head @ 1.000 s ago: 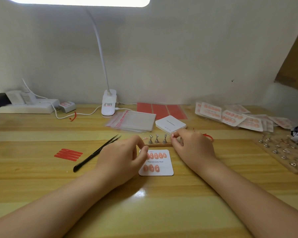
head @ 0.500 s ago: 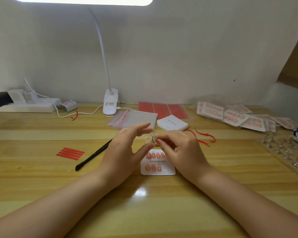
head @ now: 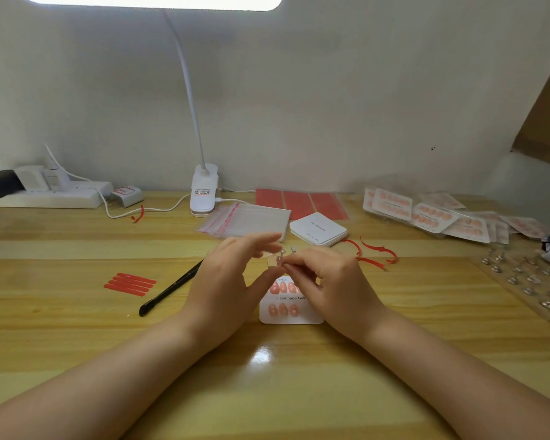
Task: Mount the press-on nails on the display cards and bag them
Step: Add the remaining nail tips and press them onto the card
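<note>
Above the display card (head: 291,315), the right hand (head: 327,281) pinches a metal nail stand (head: 281,254); left hand (head: 226,281) fingers pinch its nail. Peel gently, then press into the card's bottom row.

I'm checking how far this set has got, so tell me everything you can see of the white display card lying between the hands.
The white square display card with rounded corners lies flat on the wooden table, below the two hands. It looks like glossy cardstock printed "Handmade Nail" across the middle. Three peach-pink press-on nails sit in its lower row; the upper row also holds some, though the right hand hides part of it, so their number cannot be told. The left hand covers its upper left edge. No bag is around it.
</note>
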Tool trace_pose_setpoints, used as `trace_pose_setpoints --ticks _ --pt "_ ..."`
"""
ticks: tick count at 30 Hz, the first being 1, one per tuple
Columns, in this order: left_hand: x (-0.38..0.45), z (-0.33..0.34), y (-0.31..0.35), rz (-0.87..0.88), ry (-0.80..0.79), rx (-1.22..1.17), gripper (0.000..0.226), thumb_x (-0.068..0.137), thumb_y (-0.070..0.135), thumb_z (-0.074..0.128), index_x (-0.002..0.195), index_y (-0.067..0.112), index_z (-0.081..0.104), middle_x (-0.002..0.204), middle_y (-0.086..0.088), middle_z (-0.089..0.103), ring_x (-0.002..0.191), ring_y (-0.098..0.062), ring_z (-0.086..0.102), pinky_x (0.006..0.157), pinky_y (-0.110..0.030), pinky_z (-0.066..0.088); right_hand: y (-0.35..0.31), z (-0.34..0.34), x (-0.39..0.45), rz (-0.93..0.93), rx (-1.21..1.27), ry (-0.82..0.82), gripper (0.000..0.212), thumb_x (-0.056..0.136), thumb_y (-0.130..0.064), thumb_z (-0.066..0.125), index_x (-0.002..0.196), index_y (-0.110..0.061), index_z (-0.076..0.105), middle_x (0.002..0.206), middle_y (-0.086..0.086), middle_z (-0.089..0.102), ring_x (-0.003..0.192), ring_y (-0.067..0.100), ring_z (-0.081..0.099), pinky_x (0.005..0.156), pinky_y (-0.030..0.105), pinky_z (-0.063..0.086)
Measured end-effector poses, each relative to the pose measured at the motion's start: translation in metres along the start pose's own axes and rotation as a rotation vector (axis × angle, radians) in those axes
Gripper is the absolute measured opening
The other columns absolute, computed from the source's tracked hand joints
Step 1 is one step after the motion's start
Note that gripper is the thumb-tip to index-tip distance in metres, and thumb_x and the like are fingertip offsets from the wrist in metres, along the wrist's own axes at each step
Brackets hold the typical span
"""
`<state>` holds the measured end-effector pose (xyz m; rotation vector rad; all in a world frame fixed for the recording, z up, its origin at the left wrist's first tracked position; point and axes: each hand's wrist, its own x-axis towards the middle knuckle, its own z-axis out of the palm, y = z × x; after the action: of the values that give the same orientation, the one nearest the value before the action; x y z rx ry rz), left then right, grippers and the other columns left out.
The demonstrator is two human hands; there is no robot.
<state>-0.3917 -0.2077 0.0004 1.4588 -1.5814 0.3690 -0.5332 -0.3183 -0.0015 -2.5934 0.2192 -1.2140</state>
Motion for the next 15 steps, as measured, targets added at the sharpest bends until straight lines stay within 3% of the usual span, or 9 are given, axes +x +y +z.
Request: trace_pose_setpoints --ticks 4,9,15 --pt "0.0000 0.0005 0.0001 0.021 0.001 -0.005 0.041 0.080 0.024 0.072 0.116 0.008 0.064 0.097 0.008 0.071 0.084 -0.019 0.067 0.075 -0.046 0.055 0.0015 0.0002 -0.0005 0.007 -0.009 -0.018 0.009 0.087 -0.005 0.067 0.093 -0.002 0.073 0.082 0.005 0.071 0.073 0.005 0.056 0.073 0.009 0.040" --pt "-0.0004 -0.0001 -0.0004 -0.007 0.013 -0.034 0.036 0.084 0.018 0.067 0.119 0.010 0.061 0.094 0.008 0.073 0.085 -0.014 0.069 0.076 -0.046 0.056 0.0025 -0.0003 -0.0010 -0.012 -0.008 -0.016 0.007 0.087 -0.004 0.067 0.092 -0.002 0.072 0.080 0.006 0.070 0.072 0.013 0.061 0.068 0.018 0.046" --pt "0.0006 0.0004 -0.0017 -0.147 0.088 -0.131 0.039 0.087 0.018 0.065 0.122 0.024 0.051 0.090 0.010 0.070 0.086 -0.005 0.067 0.082 -0.027 0.053 0.0034 -0.0002 -0.0012 0.029 0.050 0.006 0.006 0.086 -0.003 0.069 0.091 -0.004 0.072 0.082 -0.003 0.070 0.076 -0.004 0.057 0.073 0.007 0.043"
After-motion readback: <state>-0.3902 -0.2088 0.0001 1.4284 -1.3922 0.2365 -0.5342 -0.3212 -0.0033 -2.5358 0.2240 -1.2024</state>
